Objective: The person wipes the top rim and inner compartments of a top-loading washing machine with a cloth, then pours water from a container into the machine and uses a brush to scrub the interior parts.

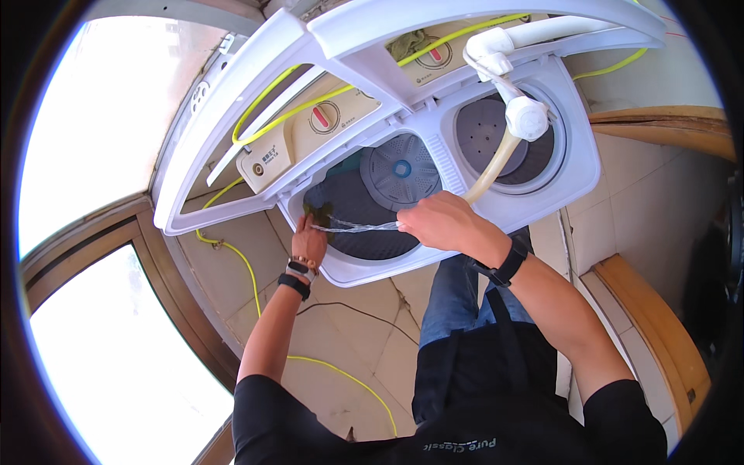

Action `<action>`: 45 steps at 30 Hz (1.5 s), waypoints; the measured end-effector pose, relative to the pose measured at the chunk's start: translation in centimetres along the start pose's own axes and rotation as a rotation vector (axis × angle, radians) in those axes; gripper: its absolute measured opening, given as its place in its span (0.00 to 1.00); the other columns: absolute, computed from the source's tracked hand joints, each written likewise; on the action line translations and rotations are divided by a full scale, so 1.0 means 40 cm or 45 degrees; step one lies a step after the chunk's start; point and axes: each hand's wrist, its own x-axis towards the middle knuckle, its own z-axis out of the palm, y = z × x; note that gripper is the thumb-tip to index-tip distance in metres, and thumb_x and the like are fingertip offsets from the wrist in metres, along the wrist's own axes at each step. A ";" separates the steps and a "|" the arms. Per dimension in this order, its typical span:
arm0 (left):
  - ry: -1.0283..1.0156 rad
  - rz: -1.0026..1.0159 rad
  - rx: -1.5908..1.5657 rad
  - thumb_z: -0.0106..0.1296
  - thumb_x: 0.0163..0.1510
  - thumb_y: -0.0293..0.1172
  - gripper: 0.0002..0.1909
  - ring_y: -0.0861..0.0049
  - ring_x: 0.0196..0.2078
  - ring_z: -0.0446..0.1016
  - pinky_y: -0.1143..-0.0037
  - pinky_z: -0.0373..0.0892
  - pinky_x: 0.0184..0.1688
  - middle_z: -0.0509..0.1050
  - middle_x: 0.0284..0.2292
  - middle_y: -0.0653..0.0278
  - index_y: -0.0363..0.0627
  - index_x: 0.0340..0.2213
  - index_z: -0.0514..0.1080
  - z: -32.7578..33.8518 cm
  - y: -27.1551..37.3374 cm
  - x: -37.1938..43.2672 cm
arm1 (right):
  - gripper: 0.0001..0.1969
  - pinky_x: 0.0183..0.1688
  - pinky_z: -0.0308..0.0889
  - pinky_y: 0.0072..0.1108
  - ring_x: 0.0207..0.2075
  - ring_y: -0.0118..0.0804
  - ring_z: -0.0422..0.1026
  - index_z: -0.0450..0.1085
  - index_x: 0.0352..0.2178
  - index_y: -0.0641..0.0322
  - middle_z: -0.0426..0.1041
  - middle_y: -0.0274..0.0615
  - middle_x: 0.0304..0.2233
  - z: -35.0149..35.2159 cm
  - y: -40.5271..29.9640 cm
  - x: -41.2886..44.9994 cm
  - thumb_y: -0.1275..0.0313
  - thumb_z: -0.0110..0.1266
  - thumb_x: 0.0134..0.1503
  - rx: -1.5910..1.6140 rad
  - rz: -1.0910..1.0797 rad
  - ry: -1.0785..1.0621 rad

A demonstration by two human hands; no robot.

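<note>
A white twin-tub washing machine [349, 278] stands before me with its lids raised. My right hand [439, 221] is closed around the end of a beige hose [494, 168] over the wash tub's front rim, and water [369, 227] streams leftward from it. At the left side of the wash tub [372, 241], my left hand [310, 241] touches a dark green cloth [318, 215]; whether its fingers grip the cloth is hard to tell. A grey pulsator [401, 170] shows in that tub. The round spin tub [485, 131] is at the right.
A white pipe [552, 32] and tap fitting [526, 118] hang over the spin tub. A yellow hose [253, 273] runs across the lids and tiled floor, near a thin dark cable [360, 312]. Wooden-framed glass [174, 290] stands left; a wooden edge [657, 319] lies right.
</note>
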 end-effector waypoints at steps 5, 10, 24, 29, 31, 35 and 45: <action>0.029 0.014 0.030 0.47 0.53 0.30 0.19 0.64 0.61 0.62 0.64 0.53 0.66 0.72 0.52 0.58 0.43 0.47 0.74 -0.048 -0.059 0.015 | 0.08 0.30 0.70 0.39 0.27 0.51 0.77 0.75 0.28 0.57 0.76 0.46 0.22 0.009 -0.002 0.012 0.67 0.52 0.57 -0.034 0.021 0.072; -0.067 -0.016 0.131 0.42 0.56 0.28 0.19 0.61 0.62 0.62 0.64 0.55 0.65 0.70 0.54 0.53 0.35 0.47 0.72 -0.042 0.018 -0.026 | 0.08 0.31 0.70 0.38 0.27 0.51 0.77 0.76 0.28 0.57 0.76 0.47 0.23 0.013 0.003 0.004 0.68 0.52 0.56 -0.027 0.022 0.112; -0.051 0.018 -0.094 0.44 0.56 0.29 0.15 0.61 0.61 0.63 0.64 0.53 0.66 0.73 0.50 0.54 0.40 0.41 0.76 -0.040 0.003 -0.033 | 0.08 0.31 0.71 0.38 0.29 0.51 0.77 0.76 0.27 0.57 0.76 0.48 0.24 -0.010 -0.007 0.008 0.68 0.52 0.56 0.002 0.055 0.046; 0.078 -0.147 -0.092 0.42 0.56 0.29 0.16 0.60 0.58 0.66 0.64 0.55 0.65 0.74 0.48 0.51 0.36 0.39 0.76 0.017 -0.015 -0.063 | 0.09 0.31 0.71 0.38 0.29 0.50 0.77 0.76 0.28 0.58 0.77 0.48 0.24 0.005 -0.028 0.016 0.67 0.52 0.57 -0.033 -0.028 0.051; 0.031 -0.070 -0.491 0.44 0.53 0.27 0.12 0.57 0.55 0.69 0.65 0.60 0.61 0.76 0.44 0.52 0.37 0.33 0.76 -0.029 0.138 -0.080 | 0.09 0.31 0.71 0.39 0.29 0.51 0.77 0.76 0.27 0.58 0.77 0.48 0.24 0.001 0.014 -0.027 0.67 0.52 0.56 -0.036 0.052 0.045; -0.062 -0.338 -0.893 0.46 0.56 0.30 0.10 0.51 0.36 0.75 0.60 0.71 0.39 0.76 0.29 0.49 0.40 0.26 0.75 -0.144 0.302 -0.070 | 0.09 0.32 0.70 0.39 0.28 0.52 0.77 0.76 0.26 0.58 0.76 0.49 0.23 0.007 0.025 -0.038 0.67 0.53 0.56 -0.012 0.072 0.070; -0.276 -0.213 -0.993 0.45 0.59 0.35 0.13 0.48 0.31 0.76 0.55 0.71 0.35 0.77 0.26 0.45 0.39 0.29 0.74 -0.163 0.314 -0.048 | 0.12 0.29 0.68 0.41 0.26 0.55 0.75 0.72 0.26 0.60 0.74 0.50 0.20 0.022 0.040 -0.029 0.64 0.49 0.60 -0.066 0.049 0.040</action>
